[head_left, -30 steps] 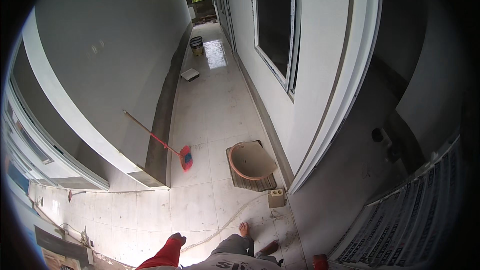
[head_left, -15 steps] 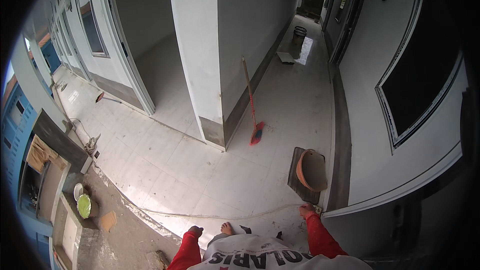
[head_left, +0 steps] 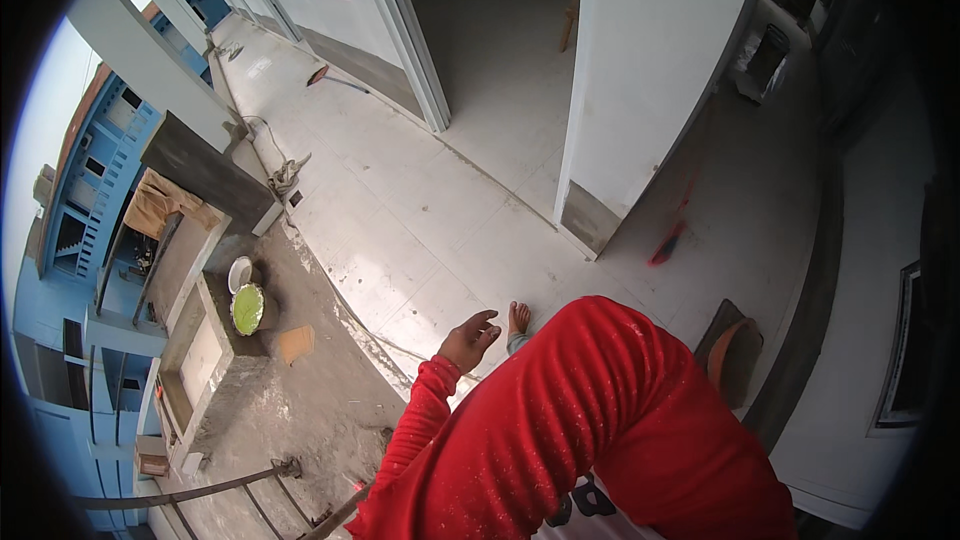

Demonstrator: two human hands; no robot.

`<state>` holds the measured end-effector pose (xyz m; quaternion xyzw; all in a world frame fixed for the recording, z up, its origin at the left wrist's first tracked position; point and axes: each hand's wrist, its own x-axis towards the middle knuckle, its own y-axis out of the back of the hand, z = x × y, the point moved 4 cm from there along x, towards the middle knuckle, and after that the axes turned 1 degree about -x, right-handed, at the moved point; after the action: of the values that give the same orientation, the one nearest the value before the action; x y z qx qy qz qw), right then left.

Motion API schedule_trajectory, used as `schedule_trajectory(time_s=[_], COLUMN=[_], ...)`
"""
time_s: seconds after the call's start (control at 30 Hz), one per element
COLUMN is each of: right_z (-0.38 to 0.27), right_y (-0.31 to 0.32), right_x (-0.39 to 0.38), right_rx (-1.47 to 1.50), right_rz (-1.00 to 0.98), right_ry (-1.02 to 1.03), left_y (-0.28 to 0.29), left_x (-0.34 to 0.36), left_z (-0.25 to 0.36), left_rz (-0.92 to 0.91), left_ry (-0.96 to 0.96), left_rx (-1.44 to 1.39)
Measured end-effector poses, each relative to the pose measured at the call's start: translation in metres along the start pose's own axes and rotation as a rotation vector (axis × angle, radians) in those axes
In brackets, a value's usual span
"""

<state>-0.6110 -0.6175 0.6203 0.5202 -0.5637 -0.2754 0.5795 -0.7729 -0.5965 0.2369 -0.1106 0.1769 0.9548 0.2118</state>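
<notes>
My left hand (head_left: 468, 342) is raised in front of me, its fingers loosely bent and apart. Nothing shows between the thumb and forefinger. In the picture it is nearest to my bare foot (head_left: 518, 318) on the pale tiled floor (head_left: 385, 230). My right arm, in a paint-specked red sleeve (head_left: 590, 370), is bent across my front and covers much of the lower view. No part of my right hand shows. A thin cord (head_left: 385, 340) lies along the floor's edge, partly hidden behind my left hand.
An orange-rimmed basin (head_left: 740, 345) and a red broom (head_left: 668, 243) are at the right. At the left, a bucket with green contents (head_left: 247, 310) stands by a low concrete wall (head_left: 228, 360). A metal rail (head_left: 180, 493) crosses the lower left. A doorway (head_left: 500, 70) opens ahead.
The view has swung left and tilted. My right arm has come up and across my body, its hand leaving view. My left hand's fingers have spread from a closed shape.
</notes>
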Motion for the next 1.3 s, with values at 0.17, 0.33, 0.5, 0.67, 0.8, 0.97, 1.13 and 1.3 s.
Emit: schedule_trajectory(time_s=[0.17, 0.33, 0.5, 0.67, 0.8, 0.97, 1.13, 1.3], right_z=[0.129, 0.255, 0.379, 0.513, 0.681, 0.985, 1.120, 1.174], right_y=[0.044, 0.097, 0.121, 0.129, 0.129, -0.040, -0.229, -0.282], right_x=[-0.020, -0.015, 0.008, 0.037, 0.048, -0.030, -0.317, -0.312], right_rx=[0.112, 0.163, 0.146, 0.130, 0.389, 0.711, 0.287, 0.698], right_rz=[0.006, -0.030, -0.116, -0.171, -0.174, 0.012, -0.653, -1.152], right_ry=[0.188, 0.292, 0.323, 0.274, 0.070, -1.043, -1.790, -1.819], left_y=[0.158, 0.186, 0.162, 0.212, 0.351, 0.655, 0.869, 0.949], left_x=[-0.020, -0.235, -0.236, -0.111, 0.030, 0.330, 0.509, 0.555], left_z=[-0.117, -0.263, -0.276, -0.331, -0.382, -0.309, -0.105, -0.112], left_rz=[0.606, 1.201, 1.048, 0.847, 0.702, 0.835, 0.840, 0.781], left_ry=[0.300, 1.136, 1.639, 1.619, 1.435, 0.855, 0.171, 0.060], left_rx=[0.212, -0.279, -0.571, -0.604, -0.267, -0.062, -0.061, -0.030])
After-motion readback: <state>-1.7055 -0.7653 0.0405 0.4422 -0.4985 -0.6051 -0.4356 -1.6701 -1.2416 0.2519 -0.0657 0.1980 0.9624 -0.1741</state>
